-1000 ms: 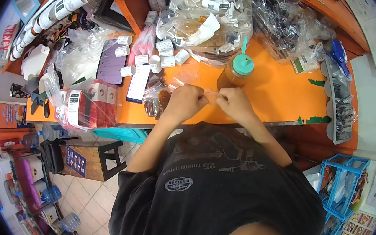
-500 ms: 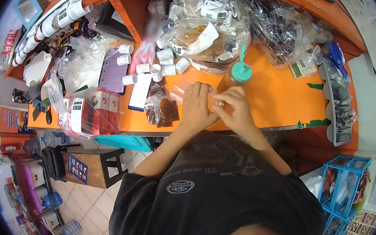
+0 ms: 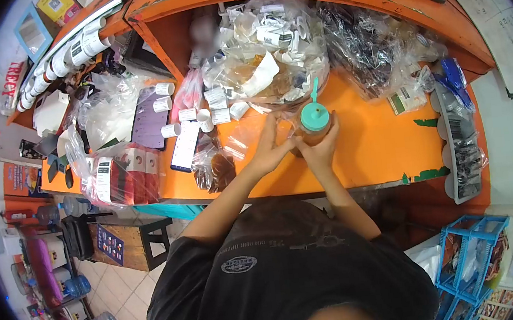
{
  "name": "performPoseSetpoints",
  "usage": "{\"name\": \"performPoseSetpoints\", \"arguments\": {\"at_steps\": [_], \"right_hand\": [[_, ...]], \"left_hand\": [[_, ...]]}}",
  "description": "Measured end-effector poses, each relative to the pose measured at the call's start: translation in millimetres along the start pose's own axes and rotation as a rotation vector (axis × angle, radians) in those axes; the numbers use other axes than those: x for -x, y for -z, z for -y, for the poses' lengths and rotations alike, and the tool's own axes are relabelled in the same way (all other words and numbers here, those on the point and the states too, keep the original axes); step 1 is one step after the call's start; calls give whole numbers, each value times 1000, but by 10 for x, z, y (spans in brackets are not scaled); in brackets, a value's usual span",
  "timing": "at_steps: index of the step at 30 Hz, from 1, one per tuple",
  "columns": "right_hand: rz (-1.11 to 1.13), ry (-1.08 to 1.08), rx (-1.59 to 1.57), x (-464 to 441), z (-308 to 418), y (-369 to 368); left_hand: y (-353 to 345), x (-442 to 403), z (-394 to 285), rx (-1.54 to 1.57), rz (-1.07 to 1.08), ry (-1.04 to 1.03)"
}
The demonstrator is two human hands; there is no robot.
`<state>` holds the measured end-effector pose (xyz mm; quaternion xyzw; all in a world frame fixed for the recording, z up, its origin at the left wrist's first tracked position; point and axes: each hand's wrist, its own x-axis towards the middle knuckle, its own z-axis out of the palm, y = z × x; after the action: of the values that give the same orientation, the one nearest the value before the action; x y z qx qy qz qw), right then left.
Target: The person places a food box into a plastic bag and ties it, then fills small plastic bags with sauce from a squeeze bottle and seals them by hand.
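My right hand [image 3: 323,148] is wrapped round the near side of a squeeze bottle with a teal lid and spout [image 3: 314,117]. Inside the bottle is something brownish, mostly hidden by my fingers. Just left of it, my left hand [image 3: 271,149] has its thumb and fingers curved around a faint piece of clear plastic, which looks like a small bag [image 3: 288,121]. Both thumbs come close together in front of the bottle. Left of my left hand lie clear plastic bags [image 3: 238,138] and a bag with dark brown contents [image 3: 215,172].
A phone [image 3: 186,147] and several white label rolls [image 3: 204,120] lie at the left. Behind stands a large clear bag of papers [image 3: 270,52]. Red boxes in plastic [image 3: 126,173] sit at the left edge, a grey tray [image 3: 460,145] at the right.
My right hand has left the pinch beside my left hand and moved right onto the bottle. My left hand's fingers have spread from its thumb. The view has shifted slightly.
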<state>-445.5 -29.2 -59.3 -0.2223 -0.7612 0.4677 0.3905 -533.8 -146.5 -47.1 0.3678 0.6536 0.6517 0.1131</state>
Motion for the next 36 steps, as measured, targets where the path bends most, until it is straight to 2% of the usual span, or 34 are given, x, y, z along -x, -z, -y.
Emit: {"name": "performPoseSetpoints", "arguments": {"at_steps": [2, 6, 9, 12, 15, 16, 19, 22, 25, 28, 31, 36], "right_hand": [[-23, -31, -55, -9, -67, -91], [-126, 102, -155, 22, -167, -123], [38, 55, -188, -30, -211, -107], [-38, 146, -200, -68, -138, -118], [2, 210, -179, -176, 142, 52], [23, 267, -173, -230, 212, 106], [171, 466, 80, -506, 573, 344], [209, 911, 427, -851, 1105, 572], [369, 1117, 539, -1118, 1601, 692], [402, 1391, 722, -1287, 2020, 716], [390, 1536, 806, -1334, 2343, 658], [520, 1691, 935, -1249, 2759, 523]], "left_hand": [[-83, -71, -51, 291, 64, 202], [-43, -27, -72, 245, 67, 178], [48, 47, -130, 196, 144, 175], [73, 51, -123, 317, 114, 191], [206, -3, -526, 417, 135, 219], [297, -5, -616, 204, 188, 162], [498, 4, -836, 97, 325, 91], [662, -2, -1107, 277, 380, 144], [748, -39, -1298, 475, 423, 241], [802, -66, -1443, 505, 407, 271], [893, -95, -1412, 569, 453, 233], [903, -52, -1407, 692, 437, 209]]}}
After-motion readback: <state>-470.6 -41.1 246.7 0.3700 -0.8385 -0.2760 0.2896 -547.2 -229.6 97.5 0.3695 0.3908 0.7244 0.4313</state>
